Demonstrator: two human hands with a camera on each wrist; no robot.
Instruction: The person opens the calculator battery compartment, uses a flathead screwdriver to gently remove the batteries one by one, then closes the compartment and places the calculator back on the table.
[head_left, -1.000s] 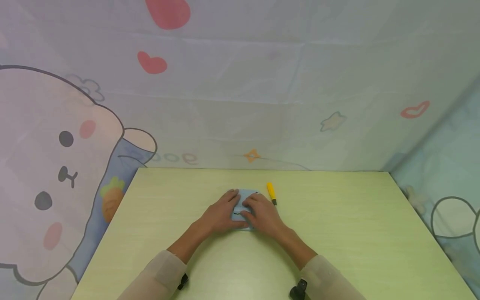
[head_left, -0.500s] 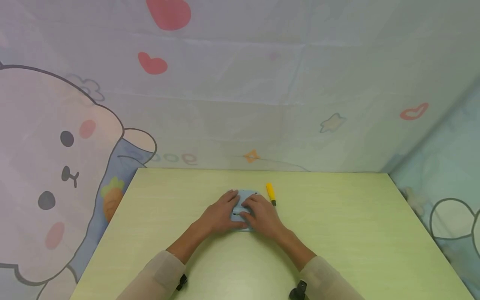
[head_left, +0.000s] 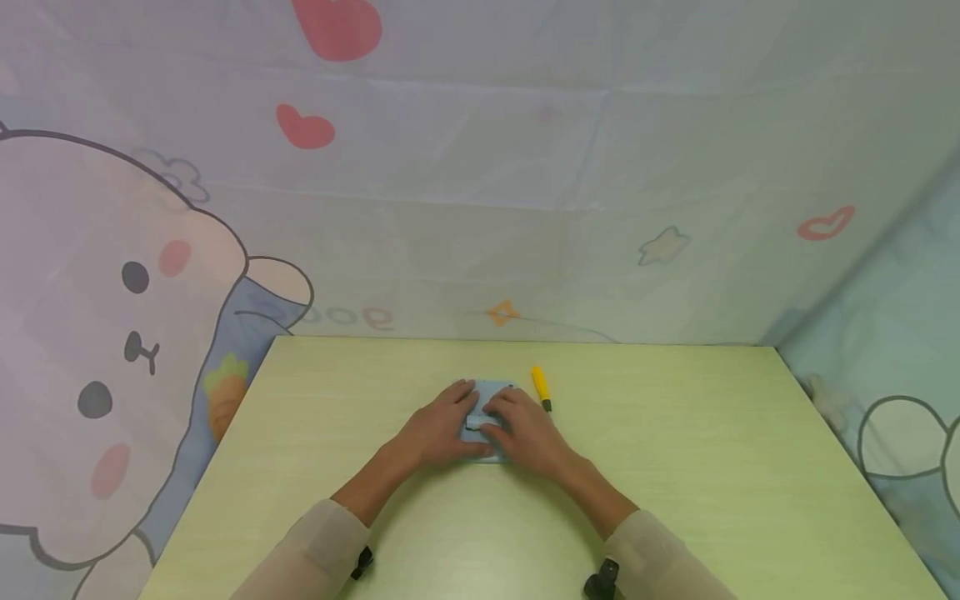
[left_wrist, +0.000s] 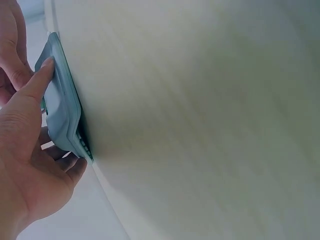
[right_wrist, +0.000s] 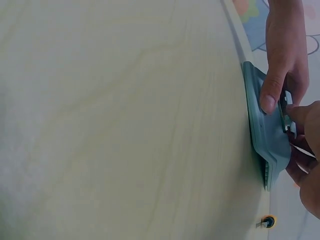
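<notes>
A light blue calculator (head_left: 489, 392) lies face down on the table, small keys showing along its underside edge in the left wrist view. My left hand (head_left: 442, 427) grips its left side, thumb along the near edge and fingers toward the far edge. Across the back is an opening with a narrow light blue battery cover (right_wrist: 290, 122) at it. My right hand (head_left: 528, 429) pinches this cover between thumb and fingers, and the cover stands tilted at the opening. The fingers partly hide the opening.
A screwdriver (head_left: 541, 385) with a yellow handle lies just beyond the right hand. The pale wooden table (head_left: 675, 450) reaches back to a printed cloth (head_left: 480, 167) with cartoon figures.
The cover at the opening has tilted up slightly, showing more of its light blue surface. Both hands keep nearly the same place; the calculator and screwdriver stay put.
</notes>
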